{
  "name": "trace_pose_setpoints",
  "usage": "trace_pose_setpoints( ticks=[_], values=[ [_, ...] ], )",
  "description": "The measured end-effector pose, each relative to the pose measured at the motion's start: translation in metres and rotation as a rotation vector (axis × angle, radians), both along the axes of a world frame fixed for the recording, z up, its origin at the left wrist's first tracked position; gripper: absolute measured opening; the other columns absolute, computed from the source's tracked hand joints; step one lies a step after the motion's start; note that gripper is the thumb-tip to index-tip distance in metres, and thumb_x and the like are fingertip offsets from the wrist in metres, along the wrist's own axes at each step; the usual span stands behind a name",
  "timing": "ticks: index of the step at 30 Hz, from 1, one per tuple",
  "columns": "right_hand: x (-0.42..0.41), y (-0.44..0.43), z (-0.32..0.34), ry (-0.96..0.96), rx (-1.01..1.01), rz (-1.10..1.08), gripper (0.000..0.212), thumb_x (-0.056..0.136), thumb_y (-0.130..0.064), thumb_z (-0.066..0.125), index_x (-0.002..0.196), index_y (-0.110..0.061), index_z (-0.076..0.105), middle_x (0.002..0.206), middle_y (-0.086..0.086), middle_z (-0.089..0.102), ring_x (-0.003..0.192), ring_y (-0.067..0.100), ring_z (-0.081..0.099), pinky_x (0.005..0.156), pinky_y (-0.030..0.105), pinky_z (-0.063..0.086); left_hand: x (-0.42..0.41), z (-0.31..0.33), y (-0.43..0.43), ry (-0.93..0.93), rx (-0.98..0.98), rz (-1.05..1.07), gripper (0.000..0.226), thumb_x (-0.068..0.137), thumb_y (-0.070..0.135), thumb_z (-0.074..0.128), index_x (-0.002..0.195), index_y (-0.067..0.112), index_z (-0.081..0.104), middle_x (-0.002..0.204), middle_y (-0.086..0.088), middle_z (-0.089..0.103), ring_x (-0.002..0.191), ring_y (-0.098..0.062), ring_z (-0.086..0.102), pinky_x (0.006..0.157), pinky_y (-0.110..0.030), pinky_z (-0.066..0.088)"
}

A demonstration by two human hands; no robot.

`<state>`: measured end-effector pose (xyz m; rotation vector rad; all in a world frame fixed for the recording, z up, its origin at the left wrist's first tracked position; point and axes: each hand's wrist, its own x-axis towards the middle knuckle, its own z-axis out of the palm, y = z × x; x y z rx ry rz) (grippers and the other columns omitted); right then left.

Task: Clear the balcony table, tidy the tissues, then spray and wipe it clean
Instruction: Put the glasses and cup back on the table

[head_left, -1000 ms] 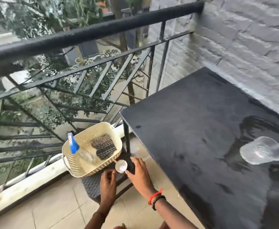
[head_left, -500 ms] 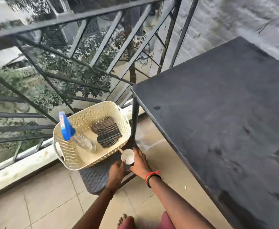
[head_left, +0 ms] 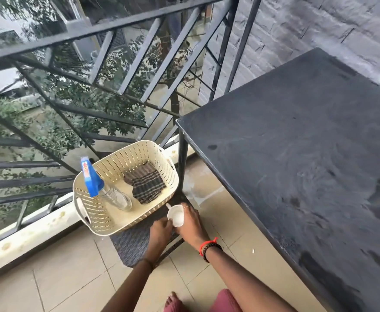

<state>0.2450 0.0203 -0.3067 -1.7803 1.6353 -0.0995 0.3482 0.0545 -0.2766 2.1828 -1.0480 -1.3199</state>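
We hold a small white cup [head_left: 176, 218] low over the dark woven mat [head_left: 130, 244], just beside the near right corner of the cream perforated basket [head_left: 95, 210]. Our right hand [head_left: 190, 224] curls its fingers round the cup's right side. Our left hand [head_left: 161, 228] meets the cup from the near left with its fingers bunched together on the rim. In the basket a spray bottle [head_left: 108, 190] with a blue trigger head leans at the left, and a striped cloth [head_left: 146, 184] lies to its right. The black table [head_left: 297, 154] stands to the right, its top streaked, with its corner leg just right of the basket.
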Motion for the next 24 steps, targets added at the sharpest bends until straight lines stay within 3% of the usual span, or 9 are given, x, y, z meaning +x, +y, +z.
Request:
trace_pose_setpoints(
  ticks=[3, 8, 12, 15, 17, 21, 24],
  values=[
    [-0.006, 0.007, 0.029, -0.024, -0.011, -0.025, 0.078, 0.064, -0.032, 0.081, 0.131, -0.023, 0.040, 0.126, 0.001, 0.055, 0.117, 0.023, 0.050, 0.091, 0.042, 0.049, -0.004, 0.026, 0.004, -0.013, -0.049, -0.029, 0.036, 0.098, 0.009, 0.044, 0.063, 0.011, 0.049, 0.060, 0.000, 0.051, 0.064, -0.019, 0.048, 0.047, -0.009, 0.034],
    [-0.016, 0.020, 0.074, -0.065, -0.029, -0.059, 0.074, 0.067, -0.032, 0.079, 0.130, -0.021, 0.041, 0.125, -0.001, 0.054, 0.115, 0.020, 0.051, 0.091, 0.038, 0.050, -0.011, 0.068, 0.013, -0.051, -0.141, -0.056, 0.043, 0.095, 0.004, 0.047, 0.053, 0.014, 0.043, 0.051, 0.005, 0.044, 0.048, -0.004, 0.038, 0.048, -0.011, 0.036],
    [-0.023, 0.029, 0.119, -0.122, -0.037, -0.101, 0.074, 0.070, -0.029, 0.077, 0.133, -0.019, 0.039, 0.125, 0.000, 0.051, 0.117, 0.020, 0.048, 0.091, 0.037, 0.049, -0.016, 0.109, 0.019, -0.053, -0.234, -0.040, 0.036, 0.093, 0.003, 0.050, 0.057, 0.008, 0.050, 0.053, 0.003, 0.045, 0.047, 0.000, 0.039, 0.047, -0.014, 0.034],
    [-0.028, 0.031, 0.151, -0.199, -0.093, -0.142, 0.070, 0.072, -0.027, 0.076, 0.131, -0.018, 0.039, 0.124, 0.000, 0.050, 0.117, 0.019, 0.046, 0.090, 0.032, 0.048, -0.019, 0.137, 0.017, -0.025, -0.291, -0.027, 0.034, 0.091, 0.003, 0.051, 0.057, 0.001, 0.054, 0.054, -0.004, 0.049, 0.050, -0.013, 0.042, 0.053, -0.031, 0.039],
    [-0.036, 0.031, 0.176, -0.242, -0.131, -0.166, 0.068, 0.072, -0.025, 0.076, 0.130, -0.017, 0.041, 0.123, 0.001, 0.049, 0.115, 0.018, 0.046, 0.091, 0.029, 0.046, -0.024, 0.156, 0.016, 0.005, -0.334, -0.034, 0.038, 0.091, 0.003, 0.052, 0.053, 0.005, 0.052, 0.052, -0.003, 0.049, 0.049, -0.014, 0.040, 0.048, -0.024, 0.032],
    [-0.054, 0.025, 0.217, -0.303, -0.245, -0.217, 0.061, 0.071, -0.033, 0.073, 0.125, -0.018, 0.048, 0.118, 0.000, 0.053, 0.112, 0.016, 0.050, 0.093, 0.026, 0.045, -0.041, 0.199, 0.006, 0.025, -0.467, -0.090, 0.045, 0.092, 0.007, 0.052, 0.048, 0.017, 0.049, 0.054, 0.004, 0.052, 0.047, -0.005, 0.045, 0.048, -0.014, 0.030],
    [-0.079, 0.019, 0.246, -0.327, -0.323, -0.302, 0.054, 0.067, -0.042, 0.069, 0.115, -0.022, 0.055, 0.109, -0.006, 0.056, 0.104, 0.010, 0.052, 0.085, 0.018, 0.042, -0.065, 0.224, -0.005, 0.062, -0.570, -0.154, 0.044, 0.096, 0.017, 0.051, 0.052, 0.011, 0.049, 0.049, -0.001, 0.049, 0.048, -0.003, 0.043, 0.050, -0.023, 0.032]
  ],
)
